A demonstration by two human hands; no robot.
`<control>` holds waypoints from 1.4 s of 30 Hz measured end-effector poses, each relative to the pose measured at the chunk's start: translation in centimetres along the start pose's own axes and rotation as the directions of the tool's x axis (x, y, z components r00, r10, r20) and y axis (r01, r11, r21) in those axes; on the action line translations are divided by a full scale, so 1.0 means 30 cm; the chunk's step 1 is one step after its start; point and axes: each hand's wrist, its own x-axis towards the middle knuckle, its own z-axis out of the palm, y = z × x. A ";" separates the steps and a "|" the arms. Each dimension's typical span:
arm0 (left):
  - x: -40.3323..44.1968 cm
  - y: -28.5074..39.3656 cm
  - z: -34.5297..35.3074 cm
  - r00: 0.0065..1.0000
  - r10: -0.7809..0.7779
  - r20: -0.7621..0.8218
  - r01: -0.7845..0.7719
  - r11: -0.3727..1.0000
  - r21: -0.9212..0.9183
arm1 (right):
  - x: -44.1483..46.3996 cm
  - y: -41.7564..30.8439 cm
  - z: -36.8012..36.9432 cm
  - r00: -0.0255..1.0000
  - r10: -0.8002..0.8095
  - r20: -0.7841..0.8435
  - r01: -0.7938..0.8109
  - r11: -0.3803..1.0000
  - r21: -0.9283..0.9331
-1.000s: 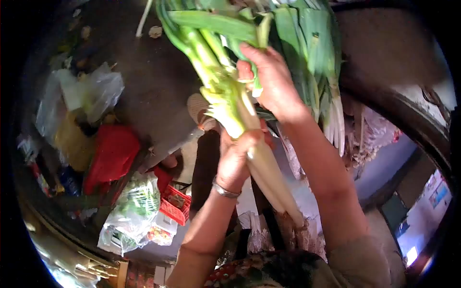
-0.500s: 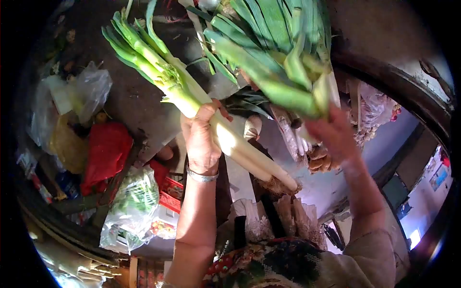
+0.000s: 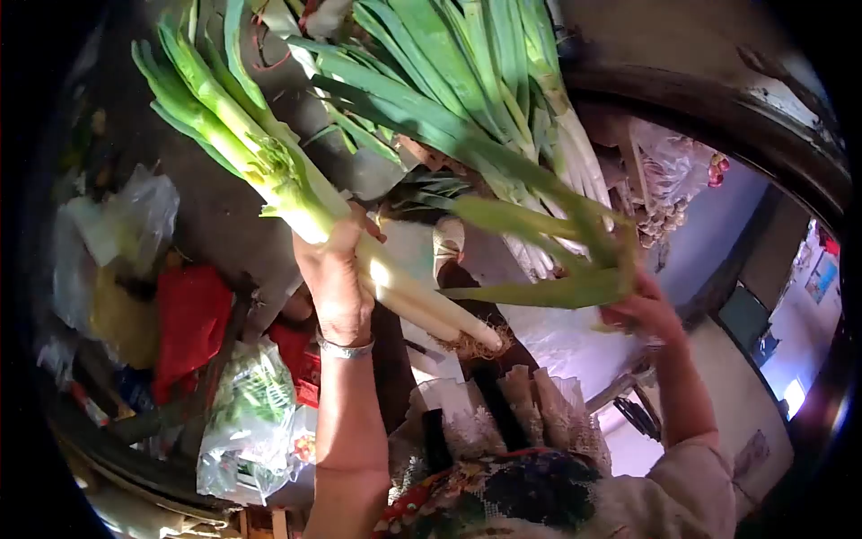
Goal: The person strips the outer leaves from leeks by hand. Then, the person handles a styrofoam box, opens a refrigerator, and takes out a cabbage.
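Observation:
My left hand (image 3: 337,278) is wrapped round the white stalks of a couple of leeks (image 3: 413,313). Their cut green tops point up and left, and the rooted ends hang toward my lap. At the right, my right hand (image 3: 639,310), partly blurred, is closed on some long, loose green leek leaves (image 3: 548,287) that trail to the left. Behind those leaves lies a large pile of leeks (image 3: 467,67), green tops away from me and white stalks toward me.
A red bag (image 3: 190,323) and clear plastic bags (image 3: 135,216) lie at the left. Nearer me is a clear bag of greens (image 3: 247,409). Garlic bulbs (image 3: 663,220) sit at the right, beside a dark curved edge (image 3: 700,94). My shoe (image 3: 448,241) shows below.
My right hand has moved down, and the leaves in it now swing out to the left. My left hand still grips the leeks. The whole view has shifted somewhat.

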 end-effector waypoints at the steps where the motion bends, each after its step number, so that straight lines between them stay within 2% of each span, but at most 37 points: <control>1: -0.003 -0.005 0.005 1.000 -0.016 0.012 0.015 1.000 0.014 | -0.052 0.014 -0.084 0.995 -0.034 -0.089 0.039 0.998 0.054; 2: -0.004 -0.008 0.010 1.000 -0.019 0.017 0.019 1.000 0.010 | -0.107 0.022 -0.175 0.982 -0.066 -0.178 0.085 0.991 0.106; 4: -0.004 -0.012 0.026 0.996 -0.039 0.080 0.038 0.999 0.015 | -0.224 -0.008 -0.353 0.902 -0.296 -0.315 0.318 0.948 0.018; 5: -0.003 -0.016 0.026 0.995 -0.043 0.086 0.042 0.999 0.014 | -0.239 -0.019 -0.370 0.900 -0.296 -0.321 0.318 0.948 0.017; 7: 0.001 -0.023 0.004 0.995 -0.052 0.081 0.050 0.998 0.036 | -0.242 -0.059 -0.380 0.843 -0.317 -0.434 0.218 0.940 -0.263; 9: 0.005 -0.030 0.000 0.993 -0.052 0.108 0.051 0.999 0.012 | -0.138 -0.002 -0.430 0.747 -0.354 -0.563 0.115 0.903 -0.415; 11: 0.004 -0.027 0.009 0.994 -0.052 0.101 0.049 0.998 0.033 | 0.012 0.003 -0.527 0.814 -0.379 -0.440 0.090 0.831 -0.550; 13: 0.002 -0.024 0.016 0.993 -0.032 0.116 0.026 0.998 0.054 | 0.194 0.040 -0.523 0.757 -0.579 -0.304 0.061 0.525 -0.849; 15: -0.007 -0.027 0.032 0.996 -0.001 0.087 -0.003 0.998 0.055 | 0.349 0.022 -0.446 0.746 -0.634 -0.205 -0.113 0.182 -0.977; 17: -0.006 -0.040 0.028 0.994 -0.015 0.108 0.009 0.999 0.054 | 0.495 -0.005 -0.411 0.859 -0.335 -0.388 -0.299 0.289 -0.910; 18: -0.008 -0.045 0.022 0.991 -0.029 0.128 0.022 0.998 0.054 | 0.555 0.003 -0.437 0.862 -0.335 -0.382 -0.293 0.287 -0.912; 19: -0.015 -0.042 0.027 0.993 -0.021 0.120 0.015 0.998 0.056 | 0.627 0.026 -0.466 0.824 -0.537 -0.180 -0.110 0.159 -0.981; 21: -0.042 -0.027 0.058 0.986 -0.030 0.163 0.016 0.996 0.083 | 0.764 0.047 -0.534 0.717 -0.694 0.063 0.076 -0.012 -0.997; 22: -0.048 -0.018 0.065 0.980 -0.066 0.189 0.053 0.996 0.075 | 0.814 0.043 -0.539 0.708 -0.700 0.093 0.076 -0.055 -0.996; 23: -0.062 0.003 0.099 0.987 -0.046 0.153 0.027 0.992 0.125 | 0.836 0.042 -0.537 0.720 -0.689 0.088 0.049 -0.076 -0.996; 27: -0.083 0.017 0.105 0.969 -0.103 0.223 0.106 0.994 -0.003 | 0.880 0.012 -0.505 0.752 -0.658 0.033 -0.001 -0.051 -0.999; 30: -0.089 0.038 0.115 0.956 -0.140 0.257 0.147 0.989 -0.007 | 0.822 0.009 -0.479 0.687 -0.724 0.058 0.092 0.007 -0.996; 31: -0.089 0.036 0.114 0.958 -0.143 0.247 0.150 0.989 -0.010 | 0.787 0.013 -0.459 0.650 -0.757 0.065 0.150 0.044 -0.988; 32: -0.084 0.041 0.104 0.933 -0.155 0.326 0.160 0.987 0.011 | 0.745 0.014 -0.424 0.634 -0.772 0.042 0.191 0.104 -0.976; 33: -0.082 0.036 0.102 0.927 -0.158 0.341 0.164 0.986 0.011 | 0.690 0.026 -0.379 0.630 -0.777 -0.011 0.212 0.186 -0.959; 35: -0.077 0.026 0.097 0.911 -0.181 0.372 0.185 0.982 0.025 | 0.557 -0.004 -0.213 0.684 -0.714 -0.147 0.191 0.370 -0.909; 36: -0.074 0.009 0.096 0.913 -0.167 0.373 0.173 0.985 0.017 | 0.462 -0.101 -0.059 0.707 -0.690 -0.152 0.190 0.393 -0.900; 37: -0.072 -0.015 0.097 0.917 -0.184 0.353 0.185 0.982 0.033 | 0.428 -0.144 0.013 0.730 -0.673 -0.116 0.294 0.463 -0.836; 39: -0.077 -0.039 0.102 0.921 -0.193 0.338 0.191 0.981 0.042 | 0.425 -0.228 0.140 0.637 -0.771 0.007 0.496 0.403 -0.769; 41: -0.083 -0.051 0.117 0.941 -0.150 0.302 0.136 0.989 0.066 | 0.482 -0.350 0.292 0.632 -0.774 0.025 0.633 0.498 -0.593; 42: -0.089 -0.051 0.127 0.950 -0.118 0.288 0.099 0.992 0.080 | 0.527 -0.398 0.367 0.699 -0.715 0.006 0.667 0.648 -0.368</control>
